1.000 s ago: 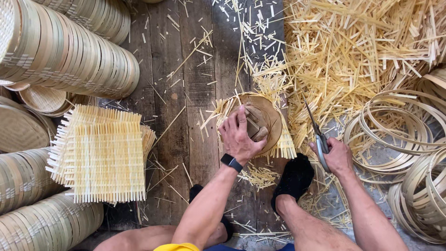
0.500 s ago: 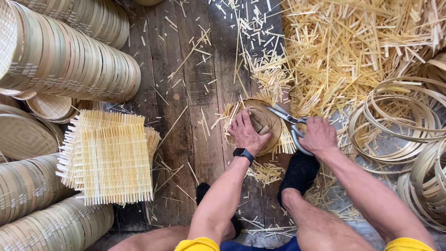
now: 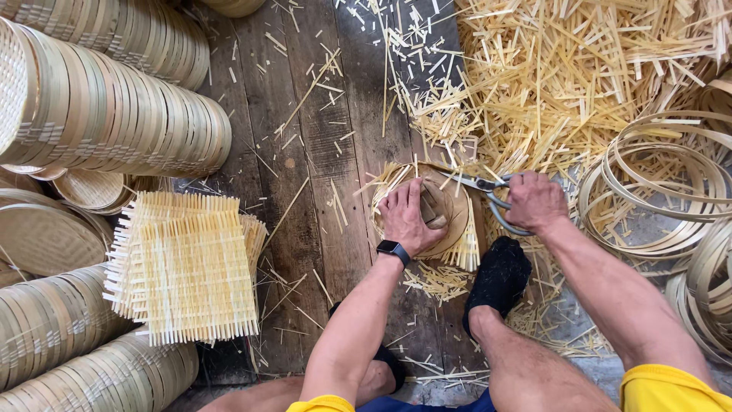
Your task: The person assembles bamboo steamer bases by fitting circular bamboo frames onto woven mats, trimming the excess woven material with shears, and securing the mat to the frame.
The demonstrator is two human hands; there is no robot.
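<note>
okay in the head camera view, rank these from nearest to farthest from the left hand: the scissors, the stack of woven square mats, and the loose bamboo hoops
From the left hand:
1. Scissors, just to its right, held in the right hand.
2. Stack of woven square mats, on the floor to its left.
3. Loose bamboo hoops, far right, beyond the right hand.

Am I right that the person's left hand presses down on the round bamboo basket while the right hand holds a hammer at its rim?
Not quite: in the head view the right hand holds scissors, not a hammer. The left hand does press on the round bamboo basket.
</note>
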